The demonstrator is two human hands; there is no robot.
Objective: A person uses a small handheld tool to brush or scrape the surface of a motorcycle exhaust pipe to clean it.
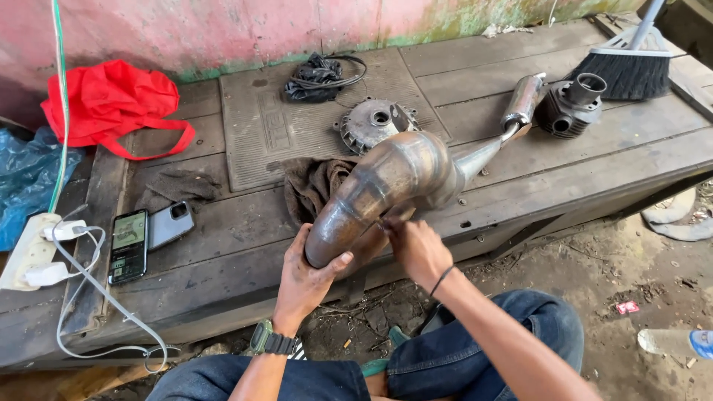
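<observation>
At the far left of the wooden tabletop [223,245] lies a white power strip [26,252] with chargers plugged in, its white cable [96,289] looping toward the edge. Behind it sit a blue plastic sheet [26,178] and a red bag [111,100]. Two phones [147,238] rest side by side near the cable. Further right, a grey ribbed mat [267,126] carries a black bundle of cord [319,74] and a round metal engine cover [375,122]; a dark rag [316,186] lies just in front.

The left hand [304,278] is closed around the wide lower end of a bulging metal exhaust pipe [386,178], thumb across its rim. The right hand [416,249] is curled against the pipe's underside, just beside the left; what its fingertips pinch is hidden. The pipe rises over the rag and tapers right to its silencer [523,100], which rests on the tabletop.

Near that stand a finned engine cylinder [572,104] and a black broom [627,67], its handle cut off by the frame. A sandal [676,215] lies on the dirt floor below.
</observation>
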